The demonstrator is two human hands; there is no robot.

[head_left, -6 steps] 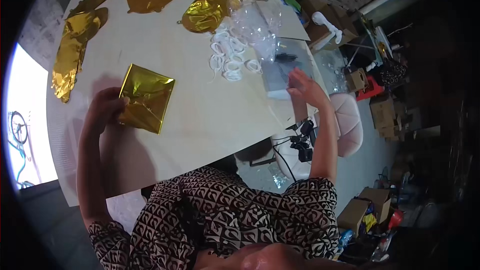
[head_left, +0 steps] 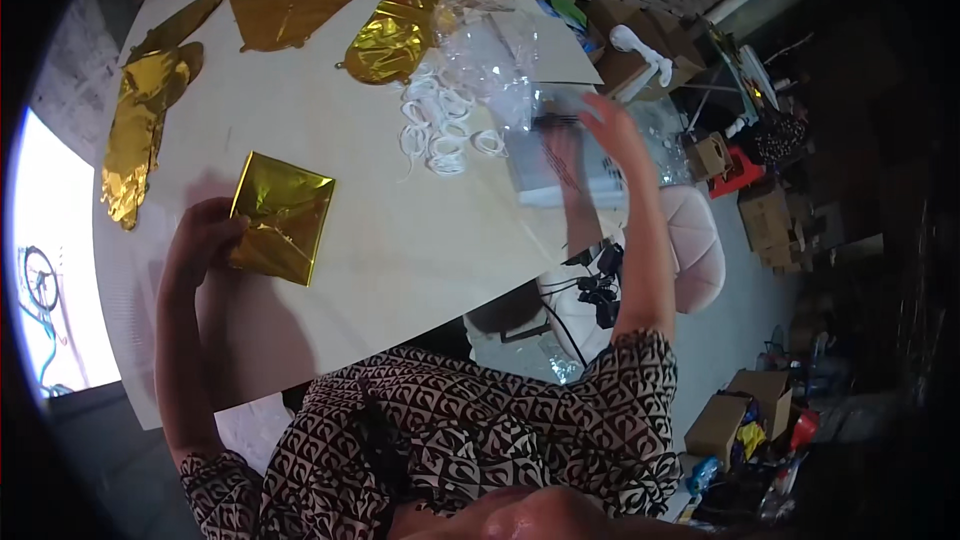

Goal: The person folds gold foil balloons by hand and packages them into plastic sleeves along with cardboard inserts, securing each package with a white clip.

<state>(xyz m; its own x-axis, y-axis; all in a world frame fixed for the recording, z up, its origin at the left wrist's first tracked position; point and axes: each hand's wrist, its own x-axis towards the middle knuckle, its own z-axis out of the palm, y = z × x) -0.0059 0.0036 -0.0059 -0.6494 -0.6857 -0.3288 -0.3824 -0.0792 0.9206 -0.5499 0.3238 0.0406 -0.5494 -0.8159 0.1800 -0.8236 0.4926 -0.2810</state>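
My left hand [head_left: 207, 236] pinches the left edge of a square of folded gold foil [head_left: 287, 223], which looks flat and creased just above the table. My right hand [head_left: 614, 130] is raised over the right side of the table, its fingers apart and nothing visible in them. Below it lies a stack of clear plastic bags [head_left: 537, 180] with dark print, and the hand's shadow or reflection falls across them. Whether the fingertips touch the bags I cannot tell. Left of the stack are several small coils of white string [head_left: 447, 145].
Flat gold foil balloons lie along the far side [head_left: 285, 5] and far left [head_left: 135, 155] of the pale table [head_left: 400, 250]. A crumpled clear bag [head_left: 490, 45] sits behind the string. Right of the table stand a cushioned stool [head_left: 690, 240] and cardboard boxes [head_left: 765, 225].
My right hand has moved farther away from me, from the bags' near part toward their far edge. My left hand still holds the gold foil; the whole view has shifted slightly.
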